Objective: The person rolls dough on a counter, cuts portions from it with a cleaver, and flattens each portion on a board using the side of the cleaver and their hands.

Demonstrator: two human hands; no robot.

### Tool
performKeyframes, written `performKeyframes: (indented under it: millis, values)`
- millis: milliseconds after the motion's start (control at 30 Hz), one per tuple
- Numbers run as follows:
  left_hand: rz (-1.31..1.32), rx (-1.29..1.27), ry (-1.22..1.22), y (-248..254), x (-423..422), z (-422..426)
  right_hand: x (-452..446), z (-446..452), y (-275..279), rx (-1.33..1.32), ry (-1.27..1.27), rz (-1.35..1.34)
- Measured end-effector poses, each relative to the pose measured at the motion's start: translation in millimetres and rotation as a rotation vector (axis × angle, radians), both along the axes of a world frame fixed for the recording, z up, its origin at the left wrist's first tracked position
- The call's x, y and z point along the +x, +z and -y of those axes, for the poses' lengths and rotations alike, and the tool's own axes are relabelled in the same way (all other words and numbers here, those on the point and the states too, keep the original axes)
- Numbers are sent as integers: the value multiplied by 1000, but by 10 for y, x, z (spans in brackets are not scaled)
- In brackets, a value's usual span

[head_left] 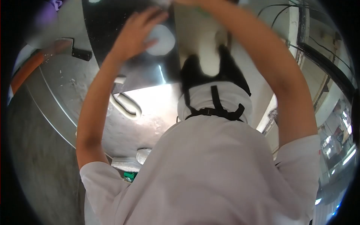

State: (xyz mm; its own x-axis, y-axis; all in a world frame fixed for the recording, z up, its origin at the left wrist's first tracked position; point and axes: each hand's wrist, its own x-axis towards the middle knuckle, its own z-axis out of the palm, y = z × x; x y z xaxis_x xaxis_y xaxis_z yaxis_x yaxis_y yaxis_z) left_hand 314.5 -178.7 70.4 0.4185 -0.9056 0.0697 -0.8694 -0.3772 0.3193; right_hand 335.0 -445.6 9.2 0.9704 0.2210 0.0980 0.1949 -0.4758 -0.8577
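Note:
My left hand (140, 32) is over a glossy black board (142, 71), with its fingers stretched out and apart. Its thumb reaches the edge of a flat, round white disc (162, 40) that looks like thin dough. Whether the thumb presses on the disc or only hovers, I cannot tell. At the top edge of the view my right hand (191, 2) is blurred and mostly cut off, so its fingers are hidden. A small whitish blur lies between the two hands at that edge.
A bent white rope (129, 108), like dough, lies on the metal table (153, 123) below the board. To the left is a metal tool with a black handle (81, 54). Another person's orange sleeve (28, 73) reaches in. Black cables (318, 48) hang at right.

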Motion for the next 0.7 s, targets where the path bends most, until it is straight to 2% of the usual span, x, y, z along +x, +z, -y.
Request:
performKeyframes:
  millis: [33,67,167,233,333,400,433,500,533,600,633,700]
  values:
    - [-19,64,-20,-22,-144,-3,-229,-6,-117,173,158,5]
    - [-32,123,-22,-13,-272,-40,-865,-66,433,-490,196,-436]
    - [11,205,81,7,-309,63,-1469,-120,261,-65,108,-400]
    - [62,241,123,78,-268,100,-1685,-129,128,-57,111,-400]
    - [18,315,59,356,-115,197,-1936,-145,286,-67,91,-350]
    - [-185,365,30,522,8,181,-2130,-78,388,-170,142,-424]
    - [-171,365,26,563,45,150,-2232,-11,406,-169,135,-412]
    - [-365,294,107,592,120,53,-2422,169,426,-291,326,-556]
    - [-348,289,113,592,167,9,-2464,235,503,-298,327,-538]
    - [-592,248,286,540,266,-147,-2493,324,677,-234,269,-688]
    - [-576,239,312,412,336,-304,-2473,382,696,-244,289,-667]
    - [-727,5,583,71,409,-643,-2417,444,693,-233,175,-637]
